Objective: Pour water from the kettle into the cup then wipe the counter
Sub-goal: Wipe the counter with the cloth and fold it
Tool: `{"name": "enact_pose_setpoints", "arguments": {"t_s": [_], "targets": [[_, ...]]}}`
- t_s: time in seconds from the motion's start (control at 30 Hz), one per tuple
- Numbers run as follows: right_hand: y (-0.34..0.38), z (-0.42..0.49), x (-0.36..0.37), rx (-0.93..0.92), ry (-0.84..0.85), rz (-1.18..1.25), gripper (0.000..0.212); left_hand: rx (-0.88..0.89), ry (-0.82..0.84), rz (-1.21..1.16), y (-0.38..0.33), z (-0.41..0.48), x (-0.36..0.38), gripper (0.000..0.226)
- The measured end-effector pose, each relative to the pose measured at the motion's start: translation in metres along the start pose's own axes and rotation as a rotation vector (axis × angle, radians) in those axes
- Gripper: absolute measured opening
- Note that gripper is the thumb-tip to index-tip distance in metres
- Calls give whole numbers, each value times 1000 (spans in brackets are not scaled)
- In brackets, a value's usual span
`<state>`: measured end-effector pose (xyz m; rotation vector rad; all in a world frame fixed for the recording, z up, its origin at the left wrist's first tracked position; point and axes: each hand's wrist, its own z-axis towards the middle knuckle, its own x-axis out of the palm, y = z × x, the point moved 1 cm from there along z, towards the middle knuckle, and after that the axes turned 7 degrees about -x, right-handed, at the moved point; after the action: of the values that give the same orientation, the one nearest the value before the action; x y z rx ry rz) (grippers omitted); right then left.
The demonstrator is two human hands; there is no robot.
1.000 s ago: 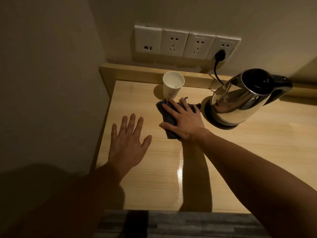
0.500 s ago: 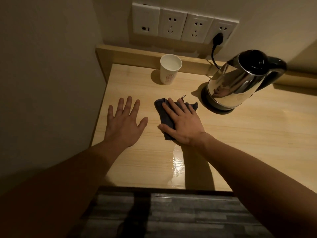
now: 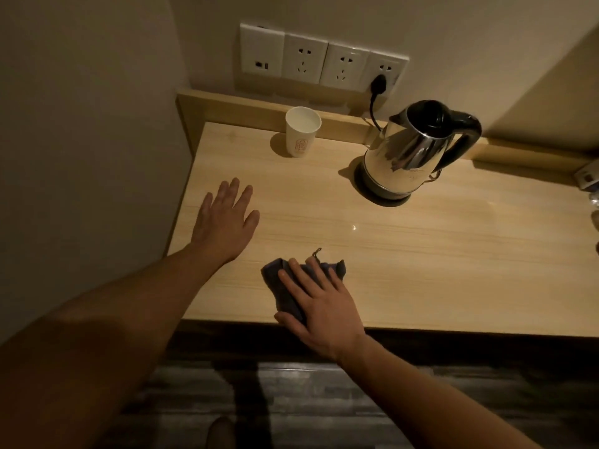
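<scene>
A steel kettle [image 3: 409,153] with a black lid and handle stands on its base at the back right of the light wooden counter [image 3: 421,254]. A white paper cup [image 3: 300,131] stands upright at the back, against the raised ledge. My right hand [image 3: 321,307] lies flat on a dark grey cloth [image 3: 285,286] at the counter's front edge, fingers spread, pressing it down. My left hand [image 3: 223,222] rests flat on the counter near its left edge, fingers apart, holding nothing.
A row of wall sockets [image 3: 321,59] sits above the ledge, with the kettle's black plug [image 3: 378,84] in the rightmost one. A wall [image 3: 81,157] borders the counter's left side. Small objects [image 3: 591,186] show at the far right edge. Dark floor lies below.
My right hand has dragged the cloth from beside the cup and kettle back toward the counter's front edge. My left hand has stayed flat on the counter at the left.
</scene>
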<state>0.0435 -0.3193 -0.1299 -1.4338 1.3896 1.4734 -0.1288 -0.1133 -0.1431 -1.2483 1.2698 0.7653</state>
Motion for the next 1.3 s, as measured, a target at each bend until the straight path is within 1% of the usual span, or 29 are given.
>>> {"name": "enact_pose_setpoints", "arguments": {"t_s": [0.07, 0.13, 0.23, 0.27, 0.3, 0.37, 0.4, 0.43, 0.47, 0.5, 0.53, 0.6, 0.7, 0.77, 0.8, 0.9, 1.0, 1.07, 1.2, 1.3], "targets": [[6, -12, 8, -13, -39, 12, 64, 14, 15, -85, -4, -14, 0, 63], [11, -24, 9, -34, -54, 66, 58, 11, 21, -108, -11, -32, 0, 63], [15, -44, -8, -63, -31, 301, 48, -3, 51, -98, -29, -54, 1, 65], [14, -51, -17, -18, -10, 435, 44, -2, 68, -99, -37, -58, 1, 65], [13, -58, -27, 70, 15, 620, 38, 0, 85, -101, -46, -63, 1, 66], [10, -68, -50, 298, 29, 1095, 26, -7, 120, -87, -63, -68, 5, 67], [7, -69, -64, 384, -16, 1291, 26, -13, 133, -58, -70, -68, 7, 67], [0, -67, -76, 446, -92, 1394, 28, -17, 135, -16, -75, -69, 10, 68], [-11, -62, -88, 486, -177, 1401, 30, -17, 124, 23, -77, -69, 12, 69], [-25, -51, -98, 500, -256, 1326, 30, -11, 108, 51, -79, -69, 14, 70], [-39, -37, -107, 485, -314, 1200, 32, -5, 97, 66, -79, -68, 16, 72], [-64, 1, -121, 391, -355, 885, 38, 2, 89, 77, -77, -66, 19, 73], [-97, 68, -123, 222, -304, 466, 50, 4, 82, 100, -77, -64, 24, 73], [-119, 113, -118, 140, -212, 230, 53, 4, 73, 112, -78, -63, 25, 73], [-126, 132, -114, 120, -150, 152, 55, -1, 70, 115, -77, -62, 26, 73], [-147, 163, -90, 112, -23, 31, 63, -7, 48, 122, -78, -61, 29, 73], [-155, 164, -75, 111, 27, 21, 79, -10, 38, 129, -78, -60, 32, 73], [-156, 158, -74, 111, 54, 20, 83, -13, 31, 130, -77, -60, 33, 73], [-152, 134, -72, 77, 42, -16, 87, -16, 43, 137, -78, -60, 32, 72], [-146, 110, -63, 71, 11, -24, 82, -18, 29, 139, -77, -60, 32, 72]]}}
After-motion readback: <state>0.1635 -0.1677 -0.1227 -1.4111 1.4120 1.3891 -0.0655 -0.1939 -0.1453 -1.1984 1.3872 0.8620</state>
